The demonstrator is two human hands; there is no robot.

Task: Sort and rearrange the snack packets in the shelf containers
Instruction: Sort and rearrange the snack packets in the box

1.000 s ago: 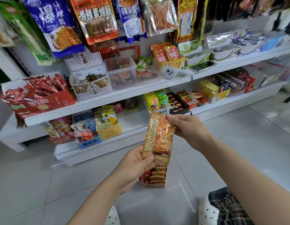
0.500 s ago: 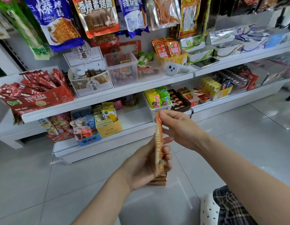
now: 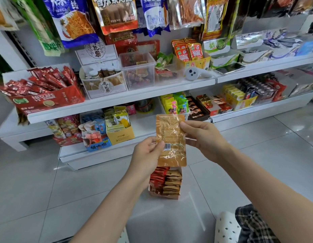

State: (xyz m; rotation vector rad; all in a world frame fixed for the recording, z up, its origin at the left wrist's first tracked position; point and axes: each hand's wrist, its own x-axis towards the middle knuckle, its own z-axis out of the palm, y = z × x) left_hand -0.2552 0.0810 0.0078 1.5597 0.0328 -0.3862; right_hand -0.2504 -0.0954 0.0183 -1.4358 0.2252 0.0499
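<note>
Above the floor tray (image 3: 165,185), the left hand (image 3: 147,156) pinches the packet's (image 3: 170,140) lower edge and the right hand (image 3: 203,137) its upper side, holding the printed back up, probably to read it. Glossy, crinkled orange film; flat oblong. The tray's packets stand edgewise.

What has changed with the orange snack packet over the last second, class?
The orange packet was turned over: its printed front faced the camera, now its barcode back does. The left hand and right hand still hold it. The box on the floor stayed put.
</note>
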